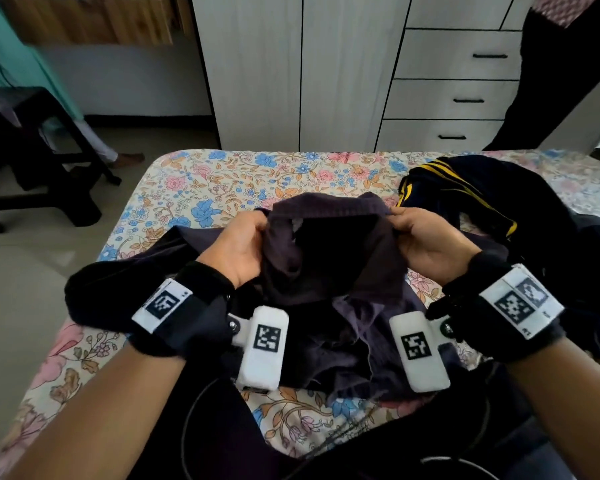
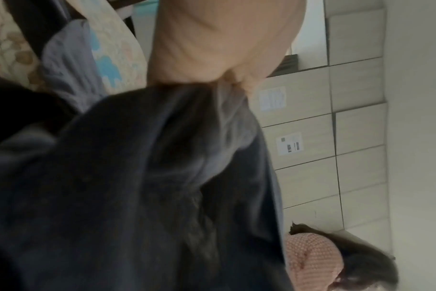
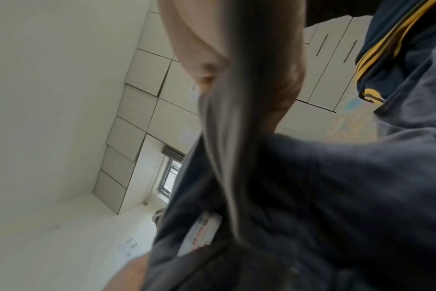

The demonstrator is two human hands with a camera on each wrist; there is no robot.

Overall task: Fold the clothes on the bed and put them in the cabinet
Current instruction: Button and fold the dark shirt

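In the head view, the left hand (image 1: pixel 238 245) and the right hand (image 1: pixel 426 240) each pinch 1 side of the ribbed edge of a dark purple garment (image 1: pixel 329 258). It is lifted a little above the floral bed (image 1: pixel 222 181), and its lower part lies crumpled on the sheet. A navy garment with yellow stripes (image 1: pixel 465 192) waits just beside it on the right. The white cabinet (image 1: pixel 326 74) stands behind the bed with its doors closed.

In the left wrist view, the fingers (image 2: pixel 219 45) are clenched on a bunch of the dark cloth.

In the right wrist view, the cloth runs out tight from the closed fingers (image 3: pixel 274 88).

I judge that the step is opening the garment, and folding has not started. The next move probably needs a shake and laying it flat on the bed.
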